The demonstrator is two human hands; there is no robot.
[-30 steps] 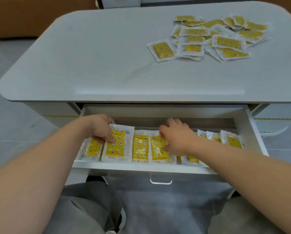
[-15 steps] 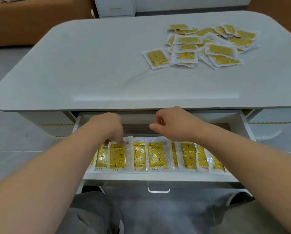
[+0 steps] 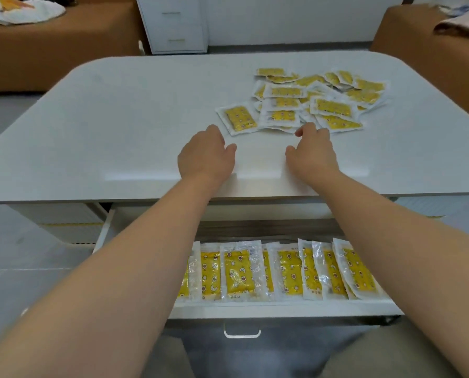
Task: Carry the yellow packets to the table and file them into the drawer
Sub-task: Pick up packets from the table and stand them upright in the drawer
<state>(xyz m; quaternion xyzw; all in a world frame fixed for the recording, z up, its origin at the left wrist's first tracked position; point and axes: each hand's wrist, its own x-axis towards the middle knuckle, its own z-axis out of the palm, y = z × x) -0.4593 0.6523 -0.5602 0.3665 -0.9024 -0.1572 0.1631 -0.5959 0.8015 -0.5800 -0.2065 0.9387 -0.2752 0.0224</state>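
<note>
A loose pile of yellow packets point(image 3: 315, 99) in clear wrappers lies on the white table point(image 3: 119, 126), right of centre. One packet point(image 3: 238, 118) sits apart at the pile's near left corner. My left hand point(image 3: 206, 156) hovers over the tabletop just short of that packet, fingers apart and empty. My right hand point(image 3: 312, 154) is beside it, its fingertips at the pile's near edge, holding nothing. Below, the open drawer point(image 3: 282, 309) holds a row of several filed packets point(image 3: 279, 268) standing side by side; my forearms hide its left and right ends.
Brown sofas point(image 3: 50, 50) flank the far side, with cloths on them. A white cabinet point(image 3: 173, 23) with drawers stands against the back wall. The drawer's handle point(image 3: 241, 334) juts toward my grey-trousered lap.
Both hands have left the drawer and risen forward onto the tabletop toward the loose pile. The view has tilted up, showing more of the room.
</note>
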